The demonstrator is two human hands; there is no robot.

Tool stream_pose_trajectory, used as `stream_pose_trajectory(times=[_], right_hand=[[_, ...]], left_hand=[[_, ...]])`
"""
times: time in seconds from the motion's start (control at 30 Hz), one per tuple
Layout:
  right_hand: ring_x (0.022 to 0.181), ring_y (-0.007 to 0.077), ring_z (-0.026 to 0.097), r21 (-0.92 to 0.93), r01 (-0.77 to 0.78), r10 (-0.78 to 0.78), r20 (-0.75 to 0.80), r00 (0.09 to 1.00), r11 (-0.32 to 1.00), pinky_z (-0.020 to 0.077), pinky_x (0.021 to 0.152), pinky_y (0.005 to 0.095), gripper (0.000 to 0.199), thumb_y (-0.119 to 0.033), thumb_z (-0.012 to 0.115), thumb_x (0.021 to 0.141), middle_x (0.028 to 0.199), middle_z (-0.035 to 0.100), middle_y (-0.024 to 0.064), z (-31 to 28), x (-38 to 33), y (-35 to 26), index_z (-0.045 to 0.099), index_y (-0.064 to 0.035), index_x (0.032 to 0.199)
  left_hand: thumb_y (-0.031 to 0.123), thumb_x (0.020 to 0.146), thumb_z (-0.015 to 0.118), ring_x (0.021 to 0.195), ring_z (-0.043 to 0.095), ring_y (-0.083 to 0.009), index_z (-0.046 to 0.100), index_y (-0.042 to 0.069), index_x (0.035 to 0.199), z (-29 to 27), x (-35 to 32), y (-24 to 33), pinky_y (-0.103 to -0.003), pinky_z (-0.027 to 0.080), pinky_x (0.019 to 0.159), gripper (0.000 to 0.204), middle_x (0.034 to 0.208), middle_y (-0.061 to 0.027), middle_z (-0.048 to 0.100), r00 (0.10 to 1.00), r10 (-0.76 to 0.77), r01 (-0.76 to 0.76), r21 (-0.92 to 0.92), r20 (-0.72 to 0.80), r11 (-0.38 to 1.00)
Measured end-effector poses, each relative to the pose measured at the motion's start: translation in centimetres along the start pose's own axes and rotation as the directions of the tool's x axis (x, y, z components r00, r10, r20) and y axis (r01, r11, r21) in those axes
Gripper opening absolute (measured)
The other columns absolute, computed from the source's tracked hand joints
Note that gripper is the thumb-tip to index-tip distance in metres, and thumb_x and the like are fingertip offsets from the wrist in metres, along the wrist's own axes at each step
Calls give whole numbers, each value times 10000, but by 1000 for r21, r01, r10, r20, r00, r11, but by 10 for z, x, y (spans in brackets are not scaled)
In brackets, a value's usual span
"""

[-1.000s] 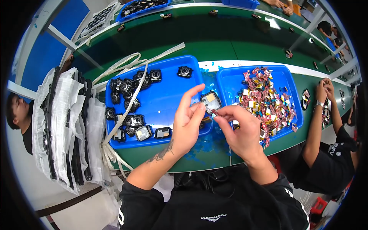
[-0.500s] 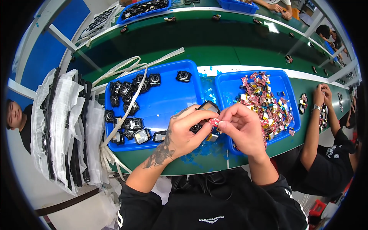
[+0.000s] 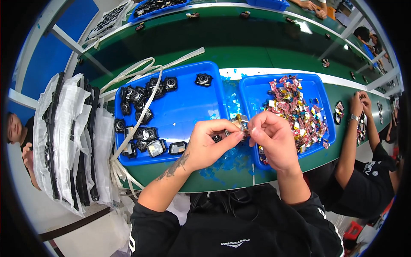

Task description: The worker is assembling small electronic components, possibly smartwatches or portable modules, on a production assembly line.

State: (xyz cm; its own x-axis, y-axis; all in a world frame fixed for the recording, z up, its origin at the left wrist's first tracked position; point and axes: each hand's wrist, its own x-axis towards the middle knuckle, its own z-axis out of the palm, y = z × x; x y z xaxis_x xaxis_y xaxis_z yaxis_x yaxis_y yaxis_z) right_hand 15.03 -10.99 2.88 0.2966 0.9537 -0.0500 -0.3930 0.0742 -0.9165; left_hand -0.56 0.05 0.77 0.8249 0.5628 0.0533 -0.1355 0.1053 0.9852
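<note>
Between the fingers and thumb of my left hand (image 3: 210, 143) is a small black watch case (image 3: 240, 121), its inner side showing silver and yellow parts. The left hand is closed round it, over the gap between two blue trays. My right hand (image 3: 274, 139) is at the case's right edge, thumb and forefinger drawn together in a pinch; what they hold, if anything, is too small to make out. Several black watch cases (image 3: 147, 134) lie in the left blue tray (image 3: 192, 103). The right blue tray (image 3: 252, 90) holds a heap of small red, yellow and white electronic parts (image 3: 295, 111).
Blue film scraps (image 3: 227, 165) litter the green bench. White straps (image 3: 150, 111) cross the left tray. Wrapped black trays (image 3: 68, 141) stand stacked at left. Beyond lies a green conveyor (image 3: 205, 36) with scattered parts. A co-worker's hands (image 3: 361, 103) work at right; another person is at far left.
The watch case has been tilted between my hands. The red part seen at my right fingertips before no longer shows. At far left, a person's hand has come up.
</note>
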Motion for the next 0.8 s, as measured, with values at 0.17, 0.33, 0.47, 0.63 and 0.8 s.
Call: stream_pose_trajectory(times=[0.17,0.33,0.47,0.63,0.8], right_hand=[[777,53,600,-120,113,-125,-100,987,986,512,678,196,173,15,721,830,864,624,17,12,-3,0,584,-1,935],[759,63,615,-469,154,-251,-153,956,870,503,665,188,235,19,755,796,842,643,28,8,3,6,580,2,952],[738,59,613,-514,170,-267,-121,956,841,492,654,182,247,24,753,795,815,640,18,4,5,2,573,-3,961],[711,37,586,-574,136,-187,-30,982,807,470,632,172,259,29,749,795,803,636,20,-1,8,-15,537,-27,934],[681,25,566,-571,85,-95,12,995,817,448,606,170,288,38,739,799,785,637,16,-5,13,-21,503,-39,946]], left_hand=[[70,888,675,809,605,-51,691,-18,967,-2,1,1,-204,488,692,119,935,-44,694,999,36,-38,103,19,994],[9,895,632,1007,632,-122,605,-17,1186,5,3,0,-266,515,866,293,1088,-91,660,990,123,-120,38,-69,992],[-50,902,586,1074,620,-152,450,9,1383,5,4,5,-285,503,931,504,1200,-133,613,997,74,-76,-66,-30,995],[-72,915,553,1092,609,-150,357,32,1461,3,2,6,-277,491,946,589,1220,-127,593,999,-8,12,-64,53,998],[-84,921,533,1108,587,-130,327,26,1480,2,2,3,-262,483,941,606,1232,-132,587,997,-21,28,-109,69,994]])
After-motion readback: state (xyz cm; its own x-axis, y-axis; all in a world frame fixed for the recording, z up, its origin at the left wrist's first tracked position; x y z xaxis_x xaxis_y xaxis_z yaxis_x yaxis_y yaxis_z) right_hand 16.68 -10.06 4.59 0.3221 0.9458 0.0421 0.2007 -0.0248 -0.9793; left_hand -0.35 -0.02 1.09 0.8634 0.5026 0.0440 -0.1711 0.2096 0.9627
